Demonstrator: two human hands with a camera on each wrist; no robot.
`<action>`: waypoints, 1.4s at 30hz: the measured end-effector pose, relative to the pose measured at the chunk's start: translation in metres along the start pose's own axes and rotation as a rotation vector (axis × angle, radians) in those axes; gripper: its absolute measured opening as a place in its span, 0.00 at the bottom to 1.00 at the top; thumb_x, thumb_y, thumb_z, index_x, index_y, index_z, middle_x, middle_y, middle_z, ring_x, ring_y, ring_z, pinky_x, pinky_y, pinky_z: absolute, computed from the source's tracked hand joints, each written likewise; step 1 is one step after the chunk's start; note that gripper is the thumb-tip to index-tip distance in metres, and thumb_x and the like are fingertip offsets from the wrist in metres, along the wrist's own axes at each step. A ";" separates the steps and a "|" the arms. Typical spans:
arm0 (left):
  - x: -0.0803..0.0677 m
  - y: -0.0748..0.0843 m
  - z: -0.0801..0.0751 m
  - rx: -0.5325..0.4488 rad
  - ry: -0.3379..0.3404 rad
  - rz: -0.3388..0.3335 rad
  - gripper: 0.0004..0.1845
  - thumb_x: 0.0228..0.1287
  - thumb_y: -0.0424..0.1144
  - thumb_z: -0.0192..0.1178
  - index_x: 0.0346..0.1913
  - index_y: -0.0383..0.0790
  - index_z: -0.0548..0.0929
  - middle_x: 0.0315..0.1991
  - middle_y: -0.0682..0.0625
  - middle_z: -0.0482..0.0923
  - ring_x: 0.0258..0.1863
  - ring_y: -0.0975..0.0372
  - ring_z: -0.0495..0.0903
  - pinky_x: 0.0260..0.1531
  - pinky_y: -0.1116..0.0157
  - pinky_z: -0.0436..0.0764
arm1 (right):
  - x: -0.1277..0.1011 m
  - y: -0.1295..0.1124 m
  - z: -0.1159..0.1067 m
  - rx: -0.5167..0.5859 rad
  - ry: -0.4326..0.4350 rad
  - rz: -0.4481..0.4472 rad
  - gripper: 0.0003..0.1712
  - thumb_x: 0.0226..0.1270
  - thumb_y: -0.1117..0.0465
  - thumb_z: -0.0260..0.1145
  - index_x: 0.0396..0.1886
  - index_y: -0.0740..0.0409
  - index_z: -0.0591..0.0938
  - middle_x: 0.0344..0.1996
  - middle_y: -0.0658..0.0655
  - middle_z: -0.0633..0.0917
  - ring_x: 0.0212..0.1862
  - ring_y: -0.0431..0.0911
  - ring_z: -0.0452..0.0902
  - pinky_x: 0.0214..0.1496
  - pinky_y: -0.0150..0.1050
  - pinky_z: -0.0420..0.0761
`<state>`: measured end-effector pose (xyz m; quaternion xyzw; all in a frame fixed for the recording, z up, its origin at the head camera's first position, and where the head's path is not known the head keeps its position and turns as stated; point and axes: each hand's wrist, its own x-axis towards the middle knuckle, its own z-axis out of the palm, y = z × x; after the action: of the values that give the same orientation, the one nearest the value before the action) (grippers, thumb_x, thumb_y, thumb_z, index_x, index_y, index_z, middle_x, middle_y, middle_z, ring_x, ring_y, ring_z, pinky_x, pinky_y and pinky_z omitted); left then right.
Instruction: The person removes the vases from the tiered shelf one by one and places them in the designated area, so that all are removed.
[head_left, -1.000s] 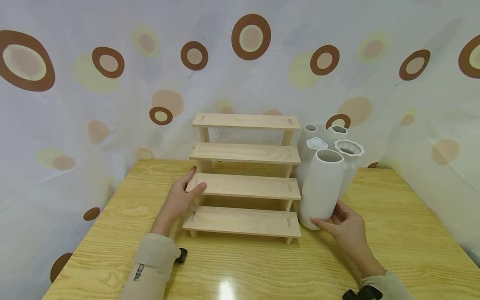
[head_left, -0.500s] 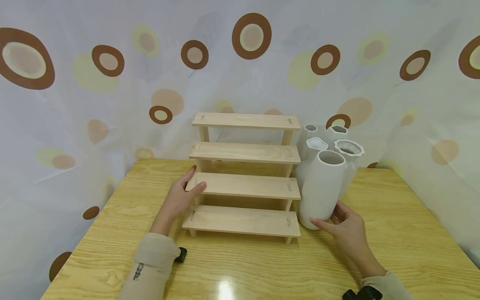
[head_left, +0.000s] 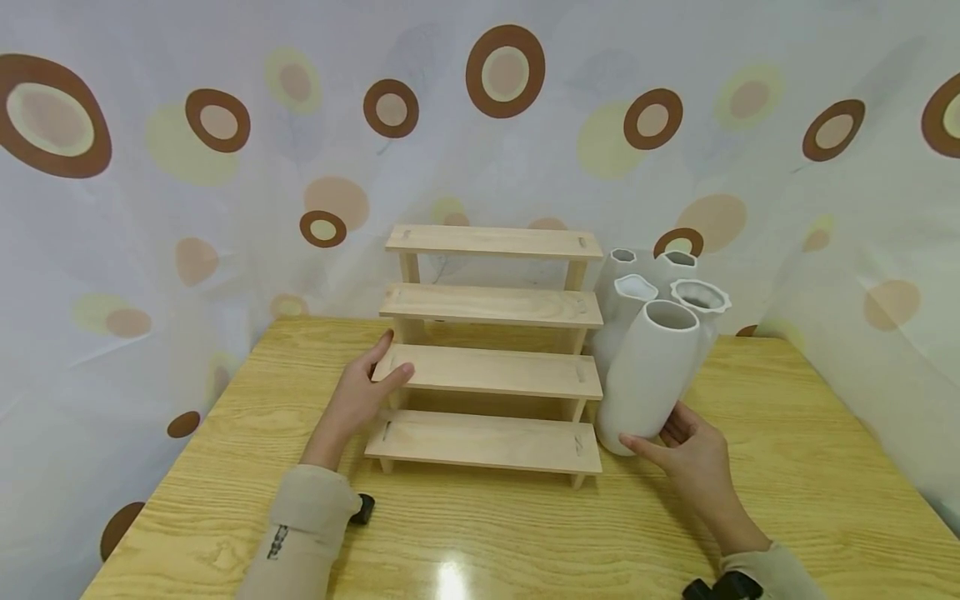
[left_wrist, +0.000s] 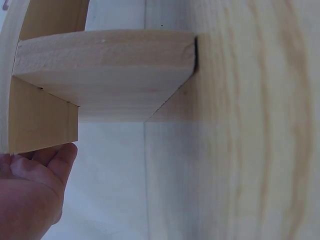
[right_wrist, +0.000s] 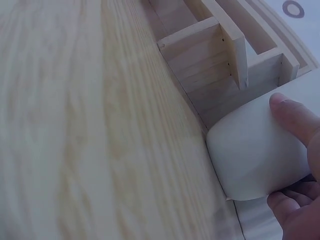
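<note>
In the head view, a tiered wooden display stand (head_left: 487, 371) stands on the table. My left hand (head_left: 356, 398) grips the left end of its second-lowest board, thumb on top. In the left wrist view, that hand's fingers (left_wrist: 64, 159) curl at the board's edge. Right of the stand, my right hand (head_left: 693, 458) holds a smooth white vase (head_left: 647, 379) low down, near its base. The vase leans slightly to the right, its round mouth facing up. In the right wrist view, the vase's lower end (right_wrist: 255, 150) is close to the stand's side and the tabletop.
Several more white vases (head_left: 701, 298) with shaped rims cluster behind the held one, partly hidden by it. All stand on a wood-grain table (head_left: 795, 467). A patterned curtain (head_left: 450, 167) hangs behind and at both sides.
The held vase has tipped a little further right at its top, and its base has shifted slightly left. My left hand and the stand stay still.
</note>
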<state>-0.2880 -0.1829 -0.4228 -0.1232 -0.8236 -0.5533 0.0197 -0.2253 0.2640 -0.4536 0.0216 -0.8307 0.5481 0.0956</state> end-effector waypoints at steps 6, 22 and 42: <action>0.001 0.001 0.002 -0.009 0.000 0.002 0.44 0.70 0.56 0.58 0.79 0.40 0.51 0.78 0.48 0.46 0.76 0.57 0.44 0.73 0.55 0.51 | -0.001 0.001 -0.002 -0.018 0.010 -0.007 0.48 0.54 0.56 0.79 0.71 0.68 0.67 0.63 0.67 0.75 0.62 0.56 0.73 0.53 0.22 0.74; 0.004 0.001 0.009 -0.014 -0.013 0.012 0.45 0.70 0.57 0.58 0.79 0.39 0.51 0.78 0.50 0.46 0.76 0.57 0.43 0.73 0.54 0.50 | -0.008 -0.005 -0.010 -0.029 0.024 0.022 0.49 0.56 0.54 0.78 0.71 0.70 0.66 0.63 0.69 0.74 0.63 0.59 0.71 0.54 0.24 0.74; -0.004 0.004 0.003 0.068 0.002 -0.021 0.45 0.71 0.59 0.55 0.79 0.41 0.47 0.79 0.49 0.44 0.77 0.53 0.42 0.72 0.48 0.50 | -0.021 -0.013 -0.011 0.035 0.074 0.031 0.41 0.60 0.54 0.76 0.68 0.68 0.71 0.63 0.65 0.75 0.63 0.52 0.73 0.53 0.26 0.75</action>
<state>-0.2828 -0.1794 -0.4206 -0.1132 -0.8432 -0.5252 0.0189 -0.2017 0.2675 -0.4418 -0.0099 -0.8170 0.5644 0.1173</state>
